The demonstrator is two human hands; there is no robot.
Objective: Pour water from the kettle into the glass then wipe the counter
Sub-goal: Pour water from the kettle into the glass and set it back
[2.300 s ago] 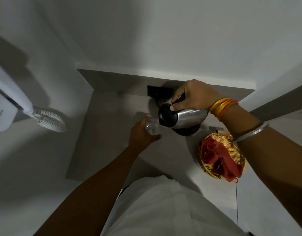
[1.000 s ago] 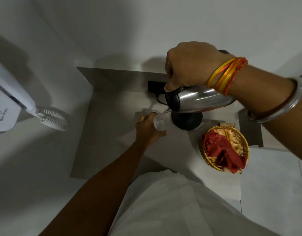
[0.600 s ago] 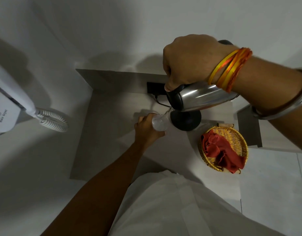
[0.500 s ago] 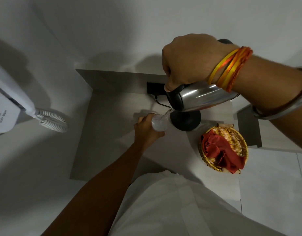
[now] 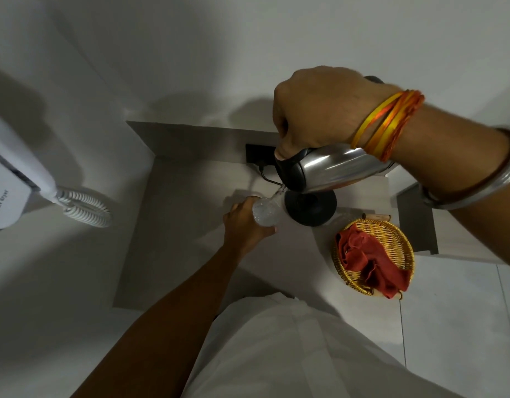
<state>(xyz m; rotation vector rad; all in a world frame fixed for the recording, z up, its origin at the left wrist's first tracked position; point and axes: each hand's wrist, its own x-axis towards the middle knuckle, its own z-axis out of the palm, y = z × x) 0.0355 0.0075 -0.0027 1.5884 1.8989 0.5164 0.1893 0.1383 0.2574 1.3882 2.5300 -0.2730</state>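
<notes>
My right hand [image 5: 320,110] grips the handle of a steel kettle [image 5: 331,170] and holds it tilted, spout down to the left. A thin stream of water runs from the spout into a clear glass [image 5: 266,211]. My left hand [image 5: 243,225] is wrapped around that glass, which stands on the pale counter [image 5: 185,202]. The kettle's black round base [image 5: 310,208] sits just right of the glass. A red cloth [image 5: 366,259] lies bunched in a yellow wicker basket [image 5: 403,239] at the counter's right.
A black wall socket [image 5: 258,153] with a cord sits behind the kettle base. A white wall-mounted hair dryer [image 5: 6,193] with a coiled cord [image 5: 84,208] hangs at the left. A small wooden stick [image 5: 376,216] lies behind the basket. White walls enclose the counter.
The kettle has been lifted off its base and tipped toward the glass. Water now streams into the glass. My left hand has stayed on the glass.
</notes>
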